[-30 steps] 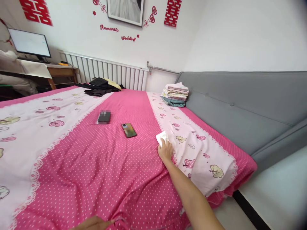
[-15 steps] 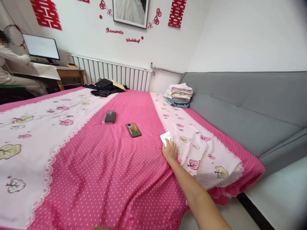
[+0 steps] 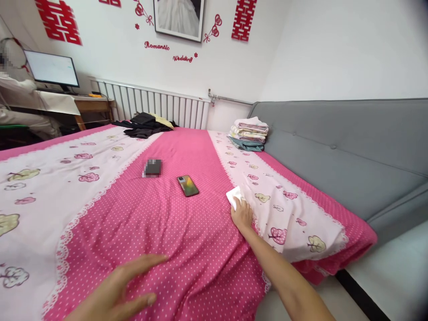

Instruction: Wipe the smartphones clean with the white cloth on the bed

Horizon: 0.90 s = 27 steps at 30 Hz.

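Observation:
My right hand (image 3: 242,213) rests on the bed with its fingers closed over a small flat white thing (image 3: 233,193), which looks like a folded tissue. Its lower part is hidden under the fingers. At the bottom of the view my left hand (image 3: 117,285) hovers over the pink polka-dot bedspread (image 3: 187,236), thumb and fingers apart, holding nothing. A phone (image 3: 188,185) lies back up to the left of my right hand. Farther left is a small dark object (image 3: 153,168), blurred out so its kind cannot be told.
A stack of folded cloths (image 3: 249,133) stands by the grey headboard (image 3: 334,147). Dark clothes (image 3: 145,125) lie near the far edge, before a radiator (image 3: 157,100). At the left, a person (image 3: 16,96) sits at a desk with a monitor (image 3: 51,67).
My left hand has come up into view from the bottom edge, its fingers spread. My right hand stays on the white thing; the view has shifted slightly.

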Motion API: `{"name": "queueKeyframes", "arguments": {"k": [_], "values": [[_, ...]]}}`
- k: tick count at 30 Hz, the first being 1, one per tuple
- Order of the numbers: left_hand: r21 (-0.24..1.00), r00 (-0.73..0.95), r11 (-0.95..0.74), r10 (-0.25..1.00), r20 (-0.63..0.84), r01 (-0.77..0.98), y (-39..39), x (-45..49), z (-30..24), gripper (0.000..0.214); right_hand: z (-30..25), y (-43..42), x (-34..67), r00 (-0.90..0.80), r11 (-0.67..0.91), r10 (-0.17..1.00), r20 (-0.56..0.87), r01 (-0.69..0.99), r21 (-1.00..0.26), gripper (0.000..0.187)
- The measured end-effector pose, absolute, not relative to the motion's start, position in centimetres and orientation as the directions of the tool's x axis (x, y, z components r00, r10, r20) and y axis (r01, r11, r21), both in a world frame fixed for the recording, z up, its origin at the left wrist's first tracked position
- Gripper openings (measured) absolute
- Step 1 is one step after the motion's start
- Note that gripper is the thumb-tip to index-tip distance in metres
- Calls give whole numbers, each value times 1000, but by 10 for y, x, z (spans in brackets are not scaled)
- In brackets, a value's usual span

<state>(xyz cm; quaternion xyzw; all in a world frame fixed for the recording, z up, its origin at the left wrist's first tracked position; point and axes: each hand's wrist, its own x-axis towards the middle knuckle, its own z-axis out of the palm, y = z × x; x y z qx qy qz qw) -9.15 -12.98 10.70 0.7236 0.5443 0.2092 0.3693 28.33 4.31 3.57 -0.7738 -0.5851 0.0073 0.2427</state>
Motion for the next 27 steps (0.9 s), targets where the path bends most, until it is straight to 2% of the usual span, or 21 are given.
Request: {"name": "queueKeyframes", "arguments": {"k": [4,7,9,13,17,21,27], "values": [[955,194,122,965,-178,269,-78,-72,134,65,55,62,292,354,-232,924,141,816,-530,42],[965,36,263,964,-263,10,-35,-57,130,57,78,88,293,395,-260,917,47,685,-680,41],[905,-35,352,928,-371,-240,-5,-47,123,50,93,110,284,394,-247,919,-8,561,-790,41],[836,-85,432,871,-484,-337,52,-26,107,52,117,162,248,294,-174,952,-82,302,-937,42],[784,-78,451,845,-528,-426,93,-9,90,54,115,213,202,219,-176,966,-139,161,-971,34],[751,-54,419,856,-514,-510,118,3,72,47,80,235,172,201,-217,962,-183,160,-963,33],[731,-67,375,866,-496,-570,128,11,60,32,29,233,168,123,-113,989,-84,253,-961,48]]}}
